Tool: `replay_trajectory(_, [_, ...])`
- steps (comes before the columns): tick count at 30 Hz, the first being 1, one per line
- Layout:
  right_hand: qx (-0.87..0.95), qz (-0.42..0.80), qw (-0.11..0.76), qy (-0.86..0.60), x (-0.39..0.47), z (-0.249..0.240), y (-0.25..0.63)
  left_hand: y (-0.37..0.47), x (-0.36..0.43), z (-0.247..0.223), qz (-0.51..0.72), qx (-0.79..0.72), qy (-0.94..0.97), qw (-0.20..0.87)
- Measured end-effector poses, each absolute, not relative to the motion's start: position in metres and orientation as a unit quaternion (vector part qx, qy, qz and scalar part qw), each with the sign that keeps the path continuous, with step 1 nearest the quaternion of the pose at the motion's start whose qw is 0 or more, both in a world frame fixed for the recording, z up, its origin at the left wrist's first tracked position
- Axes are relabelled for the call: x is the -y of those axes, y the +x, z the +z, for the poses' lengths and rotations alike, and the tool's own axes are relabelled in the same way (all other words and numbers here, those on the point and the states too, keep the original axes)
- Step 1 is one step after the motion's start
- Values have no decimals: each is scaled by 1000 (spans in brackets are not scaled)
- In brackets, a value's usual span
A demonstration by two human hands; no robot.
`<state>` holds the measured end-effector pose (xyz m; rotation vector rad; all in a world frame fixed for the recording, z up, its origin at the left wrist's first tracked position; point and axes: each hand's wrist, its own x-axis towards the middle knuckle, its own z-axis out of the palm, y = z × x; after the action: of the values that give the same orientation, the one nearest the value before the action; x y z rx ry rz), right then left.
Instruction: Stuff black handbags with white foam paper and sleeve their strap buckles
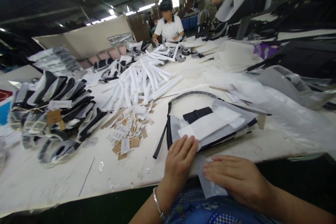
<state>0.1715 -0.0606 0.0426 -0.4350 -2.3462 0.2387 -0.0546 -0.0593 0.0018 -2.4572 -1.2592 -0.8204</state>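
Note:
A handbag [170,133], dark-trimmed with its handle partly wrapped, lies on the table before me. On it rest a white folded paper [207,126] and a small black pouch or roll [196,114]. My left hand [182,154] lies flat at the near edge of the bag, fingers stretched out and touching the white paper. At the table edge, my right hand [236,176] has its fingers together over a thin translucent white sheet [210,182], gripping it; the thumb is hidden. The sheet hangs partly over the edge.
Paper and cardboard tags with strings [128,133] are heaped left of the bag. Behind them lies a pile of white tubes [141,77]. Wrapped dark handles or straps [60,112] stack at the left. White sheeting [283,108] spreads rightward. A person [169,28] works across the table.

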Motion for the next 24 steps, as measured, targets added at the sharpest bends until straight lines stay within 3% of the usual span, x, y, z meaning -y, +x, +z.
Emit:
replay_trajectory(6, [922, 51, 347, -165, 39, 55, 162, -54, 64, -3, -289, 453, -834, 129])
replay_trajectory(12, [916, 25, 347, -199, 21, 65, 153, -50, 63, -3, -381, 420, -811, 144])
replay_trajectory(17, [897, 72, 351, -260, 3, 76, 135, -48, 65, -2, -408, 424, -798, 133])
replay_trajectory(24, [869, 161, 296, -361, -16, 50, 125, -51, 70, -5, -395, 427, -801, 143])
